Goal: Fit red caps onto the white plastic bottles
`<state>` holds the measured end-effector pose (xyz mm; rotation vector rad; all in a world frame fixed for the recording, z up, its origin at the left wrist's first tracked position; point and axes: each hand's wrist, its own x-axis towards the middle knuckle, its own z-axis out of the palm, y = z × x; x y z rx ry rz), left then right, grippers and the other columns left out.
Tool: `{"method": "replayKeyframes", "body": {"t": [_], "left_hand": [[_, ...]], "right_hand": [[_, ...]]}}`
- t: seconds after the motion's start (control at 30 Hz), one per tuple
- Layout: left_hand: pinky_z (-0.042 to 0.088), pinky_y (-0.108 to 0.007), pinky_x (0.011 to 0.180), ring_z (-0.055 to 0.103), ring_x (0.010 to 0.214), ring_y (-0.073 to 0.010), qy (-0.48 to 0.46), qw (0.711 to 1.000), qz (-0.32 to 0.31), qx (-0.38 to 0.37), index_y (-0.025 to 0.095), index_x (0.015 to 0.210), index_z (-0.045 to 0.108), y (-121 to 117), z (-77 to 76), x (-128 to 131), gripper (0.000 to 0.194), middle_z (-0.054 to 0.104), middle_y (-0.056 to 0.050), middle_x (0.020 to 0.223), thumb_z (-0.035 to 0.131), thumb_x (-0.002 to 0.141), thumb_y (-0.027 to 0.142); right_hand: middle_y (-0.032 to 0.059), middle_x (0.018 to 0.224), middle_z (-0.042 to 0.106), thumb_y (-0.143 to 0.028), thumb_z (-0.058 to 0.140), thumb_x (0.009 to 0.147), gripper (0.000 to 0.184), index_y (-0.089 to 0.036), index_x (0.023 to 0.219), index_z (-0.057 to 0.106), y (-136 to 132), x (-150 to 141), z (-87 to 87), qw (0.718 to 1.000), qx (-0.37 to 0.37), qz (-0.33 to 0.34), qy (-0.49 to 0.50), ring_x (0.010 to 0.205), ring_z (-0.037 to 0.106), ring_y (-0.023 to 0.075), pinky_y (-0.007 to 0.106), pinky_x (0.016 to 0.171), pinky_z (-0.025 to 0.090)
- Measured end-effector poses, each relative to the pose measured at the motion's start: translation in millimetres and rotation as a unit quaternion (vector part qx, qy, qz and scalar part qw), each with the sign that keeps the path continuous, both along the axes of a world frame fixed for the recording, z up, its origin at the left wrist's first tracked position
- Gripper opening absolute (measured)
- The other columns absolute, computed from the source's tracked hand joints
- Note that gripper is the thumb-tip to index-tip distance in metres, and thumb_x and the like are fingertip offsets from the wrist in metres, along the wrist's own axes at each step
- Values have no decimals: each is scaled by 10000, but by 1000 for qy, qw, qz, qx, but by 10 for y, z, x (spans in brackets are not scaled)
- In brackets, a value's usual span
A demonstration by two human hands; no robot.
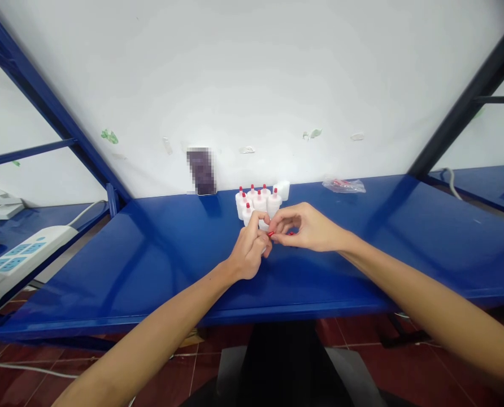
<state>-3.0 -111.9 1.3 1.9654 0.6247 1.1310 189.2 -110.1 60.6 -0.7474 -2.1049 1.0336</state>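
Observation:
My right hand (300, 227) pinches a small red cap (270, 233) between thumb and fingertips. Right against it, my left hand (252, 246) is closed, its fingers curled around something mostly hidden; only a bit of white shows there. Just behind both hands stands a cluster of several small white squeeze bottles (274, 204) with red-capped pointed tips, upright and close together. One white bottle (281, 190) beside the cluster shows no red tip. Small red pieces (292, 233) are partly visible under my right hand.
The blue tabletop (171, 249) runs up to a white wall. A clear plastic bag (344, 185) with red pieces lies at the back right. A blurred-out dark rectangle (203, 171) is by the wall. At far left is a white power strip (27, 257); blue frame posts (61, 90) flank the table.

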Motion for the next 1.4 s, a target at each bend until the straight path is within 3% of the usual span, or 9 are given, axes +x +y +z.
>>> {"method": "replayKeyframes", "body": {"t": [0.17, 0.47, 0.8, 0.93, 1.03, 1.13, 1.2, 1.3, 1.4], "left_hand": [[382, -216, 548, 474, 466, -96, 5, 1000, 5, 8, 225, 1099, 350, 23, -8, -11, 195, 590, 81, 590, 405, 964, 355], [313, -207, 491, 419, 434, -82, 34, 998, 37, 25, 219, 1115, 368, 24, 26, -19, 270, 516, 98, 576, 501, 918, 346], [321, -190, 449, 381, 429, -73, -66, 995, 8, -78, 218, 1001, 413, -2, 74, 47, 185, 449, 95, 569, 442, 822, 252], [325, -206, 475, 393, 445, -78, -43, 996, 42, -61, 206, 952, 447, -29, 102, 43, 134, 453, 81, 568, 413, 824, 227], [333, -219, 491, 419, 469, -91, -16, 998, 58, -24, 202, 1035, 481, -44, 109, 27, 207, 494, 68, 591, 454, 846, 282], [350, -229, 502, 446, 478, -103, -21, 996, 89, 1, 198, 1147, 470, -40, 95, 8, 320, 574, 49, 639, 452, 846, 306], [361, -233, 512, 450, 469, -108, -28, 994, 106, 5, 195, 1044, 486, -35, 84, -1, 232, 587, 43, 617, 402, 836, 254], [386, -243, 551, 481, 511, -119, 41, 998, 38, 37, 191, 779, 475, -48, 92, 3, 101, 570, 15, 587, 378, 797, 173], [416, -255, 625, 528, 614, -132, 134, 986, -72, 71, 176, 771, 516, -88, 133, 28, 160, 592, -17, 685, 385, 864, 176]], "right_hand": [[34, 815, 766, -250, 681, 836, 134, -183, 937, 739, -10, -49, -65, 1000, 23, -7, 8, 758, 749, 175, 305, 735, 601], [32, 886, 753, -148, 603, 854, 171, -210, 932, 742, -40, -99, -81, 982, 182, -16, -42, 770, 707, 157, 308, 718, 590], [27, 839, 756, -187, 634, 852, 127, -198, 940, 725, -86, -195, -128, 995, 89, -22, 25, 742, 736, 166, 303, 697, 606], [38, 875, 753, -163, 610, 862, 142, -192, 937, 727, -117, -226, -131, 993, 111, -25, 18, 753, 736, 163, 301, 707, 603], [46, 911, 748, -181, 614, 869, 139, -197, 933, 736, -104, -192, -117, 987, 156, -39, 13, 763, 722, 163, 305, 707, 598], [51, 917, 739, -265, 653, 874, 111, -210, 920, 737, -33, -77, -47, 975, 187, -103, 60, 804, 704, 182, 337, 748, 601], [62, 936, 730, -303, 670, 872, 124, -211, 925, 735, 39, 19, 6, 952, 206, -199, 104, 844, 694, 197, 363, 797, 598], [69, 971, 715, -301, 643, 893, 150, -218, 979, 734, 137, 101, 23, 928, 238, -273, 83, 866, 683, 210, 385, 815, 585], [73, 1003, 708, -246, 573, 935, 183, -228, 1022, 732, 182, 51, -50, 930, 282, -234, -9, 905, 670, 221, 393, 824, 562]]}}
